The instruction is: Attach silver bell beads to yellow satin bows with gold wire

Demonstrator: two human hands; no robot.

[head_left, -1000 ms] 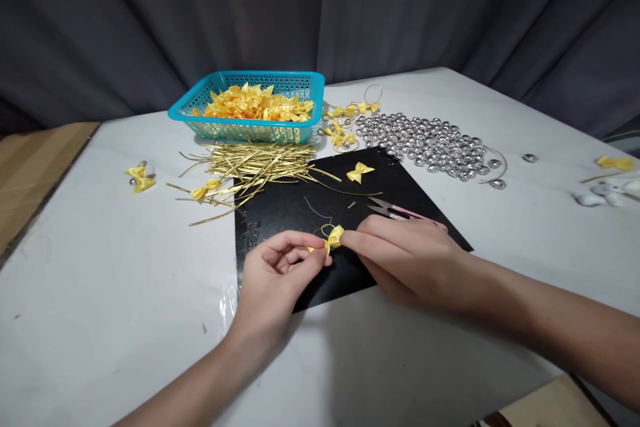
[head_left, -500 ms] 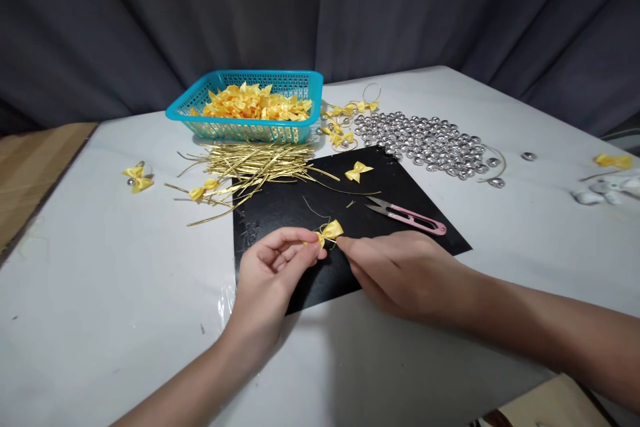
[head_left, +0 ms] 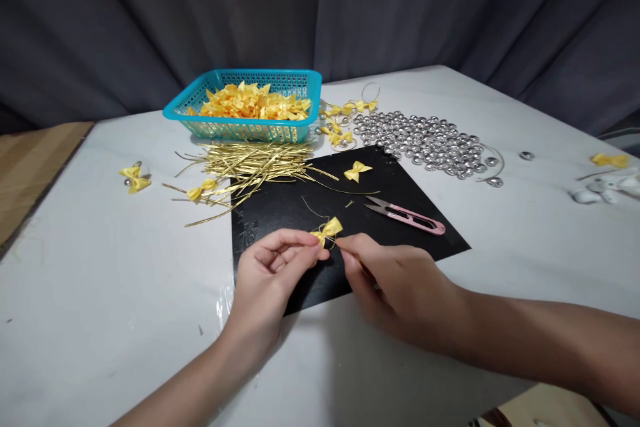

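Left hand [head_left: 273,273] pinched a small yellow bow [head_left: 327,229] over the black mat [head_left: 300,203] near the table's [head_left: 100,280] front edge; right hand [head_left: 395,280] fingers closed on its thin gold wire. One tied bow [head_left: 358,171] on mat, few more by basket [head_left: 240,103]. Basket full, wire pile [head_left: 250,163] large: mostly undone. Snips [head_left: 407,215] lay idle.

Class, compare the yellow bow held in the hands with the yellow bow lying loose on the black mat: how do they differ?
The held bow is pinched by the left hand, with the right hand at it; the loose bow lies untouched on the black mat. The held bow has thin gold wire about it; the loose bow shows none. Both are small, yellow ribbon bows.
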